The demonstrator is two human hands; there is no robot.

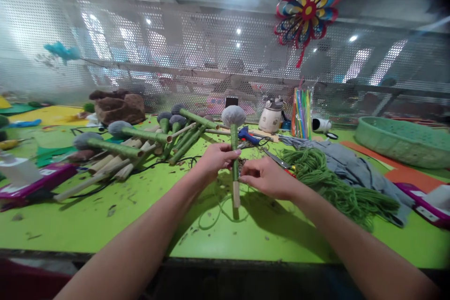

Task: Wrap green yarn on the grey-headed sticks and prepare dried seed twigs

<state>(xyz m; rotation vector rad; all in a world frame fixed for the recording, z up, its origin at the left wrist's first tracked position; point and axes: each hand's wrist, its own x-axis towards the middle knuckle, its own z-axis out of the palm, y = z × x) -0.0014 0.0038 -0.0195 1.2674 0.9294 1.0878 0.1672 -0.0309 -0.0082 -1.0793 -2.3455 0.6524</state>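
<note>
Near the middle of the table, a stick with a round grey cloth head [234, 116] is held upright. Green cord wraps its upper part, and the lower end [236, 195] is bare and pale. My left hand [218, 157] is closed around the wrapped part below the head. Beside the stick, my right hand [265, 176] pinches at the lower edge of the wrapping, where the green cord [220, 215] trails in loops onto the table. The cord between the right fingertips is too thin to see clearly. Scissors [279, 160] lie just behind the right hand.
Several finished grey-headed sticks [147, 135] lie at left on the green table [140, 225]. Right of my hands are a heap of green cord [326, 183], grey cloth [351, 164] and a green basin [404, 143]. A blue glue gun [248, 136] and a white bottle [270, 116] stand behind.
</note>
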